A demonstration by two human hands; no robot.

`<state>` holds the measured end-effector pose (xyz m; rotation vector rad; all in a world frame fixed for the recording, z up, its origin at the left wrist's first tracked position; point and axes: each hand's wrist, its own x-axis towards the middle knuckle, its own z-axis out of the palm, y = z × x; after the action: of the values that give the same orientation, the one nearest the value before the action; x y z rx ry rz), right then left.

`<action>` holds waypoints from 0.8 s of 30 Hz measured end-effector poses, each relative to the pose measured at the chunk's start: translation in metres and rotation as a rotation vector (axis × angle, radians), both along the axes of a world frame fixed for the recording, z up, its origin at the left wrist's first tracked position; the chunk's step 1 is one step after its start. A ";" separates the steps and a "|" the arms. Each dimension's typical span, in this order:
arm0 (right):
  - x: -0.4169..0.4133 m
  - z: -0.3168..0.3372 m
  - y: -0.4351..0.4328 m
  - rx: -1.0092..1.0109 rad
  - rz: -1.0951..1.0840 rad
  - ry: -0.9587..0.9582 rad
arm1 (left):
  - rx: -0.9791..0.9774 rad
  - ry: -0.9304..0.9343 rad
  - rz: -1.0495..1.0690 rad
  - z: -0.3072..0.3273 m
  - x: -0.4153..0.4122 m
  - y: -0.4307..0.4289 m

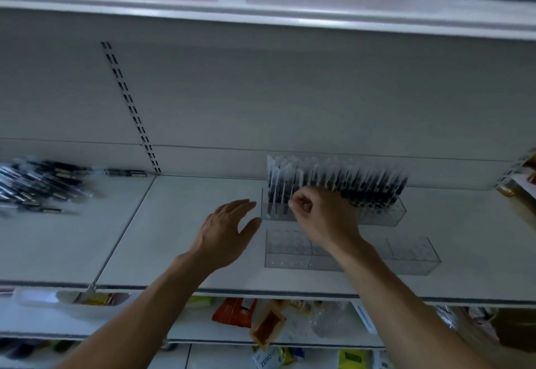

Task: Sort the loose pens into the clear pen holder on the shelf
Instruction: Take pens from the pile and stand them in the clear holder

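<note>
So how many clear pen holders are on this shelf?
2. The rear holder stands nearly full of pens behind the right hand; the empty front holder sits nearer the shelf edge, partly hidden by that forearm.

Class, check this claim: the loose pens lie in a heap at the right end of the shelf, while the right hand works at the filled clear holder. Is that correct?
Not quite. In the head view the loose pens lie at the left end of the shelf, not the right. The rest holds: the right hand works at the filled clear holder.
</note>
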<state>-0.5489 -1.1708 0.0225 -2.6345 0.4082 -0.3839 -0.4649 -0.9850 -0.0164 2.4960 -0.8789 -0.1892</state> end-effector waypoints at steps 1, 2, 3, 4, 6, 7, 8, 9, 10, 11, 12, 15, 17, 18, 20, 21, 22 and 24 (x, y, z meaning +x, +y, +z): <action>0.003 0.002 0.006 0.003 0.038 0.003 | 0.020 -0.012 0.039 -0.001 0.001 0.006; 0.008 0.003 0.014 0.012 0.081 0.003 | 0.044 -0.022 0.076 -0.002 0.002 0.013; 0.014 0.002 0.023 0.020 0.132 0.003 | 0.070 -0.028 0.111 -0.003 0.002 0.021; 0.021 0.001 0.033 0.028 0.187 0.011 | 0.094 -0.031 0.146 -0.004 0.001 0.032; 0.034 -0.003 0.057 0.037 0.291 0.052 | 0.122 -0.037 0.230 -0.008 -0.002 0.056; 0.042 -0.006 0.069 0.029 0.338 0.079 | 0.129 -0.039 0.276 -0.010 -0.003 0.070; 0.049 -0.010 0.083 0.019 0.382 0.106 | 0.135 -0.035 0.320 -0.012 -0.005 0.085; 0.057 -0.015 0.097 0.014 0.423 0.131 | 0.143 -0.028 0.362 -0.014 -0.005 0.102; 0.065 -0.020 0.112 0.019 0.460 0.154 | 0.154 -0.021 0.400 -0.016 -0.005 0.119; 0.074 -0.024 0.127 0.032 0.490 0.175 | 0.167 -0.014 0.436 -0.018 -0.003 0.137; 0.082 -0.029 0.142 0.048 0.518 0.195 | 0.180 -0.011 0.472 -0.021 0.001 0.154; 0.112 -0.042 0.189 0.081 0.568 0.239 | 0.188 -0.013 0.559 -0.024 0.025 0.203; 0.135 -0.050 0.220 0.066 0.567 0.267 | 0.184 -0.013 0.589 -0.027 0.047 0.233; 0.147 -0.054 0.236 0.060 0.554 0.281 | 0.185 -0.010 0.591 -0.029 0.059 0.248; 0.170 -0.060 0.267 0.049 0.518 0.307 | 0.190 0.000 0.588 -0.032 0.083 0.276; 0.181 -0.062 0.282 0.036 0.505 0.306 | 0.191 -0.004 0.589 -0.032 0.095 0.290; 0.191 -0.064 0.297 0.020 0.491 0.299 | 0.194 -0.008 0.586 -0.033 0.107 0.302; 0.211 -0.065 0.321 -0.003 0.456 0.266 | 0.200 -0.013 0.556 -0.035 0.131 0.321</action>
<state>-0.3383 -0.8493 -0.0425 -2.6824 -0.1191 0.1139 -0.3337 -0.6638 -0.0517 2.8186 -0.1494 -0.0741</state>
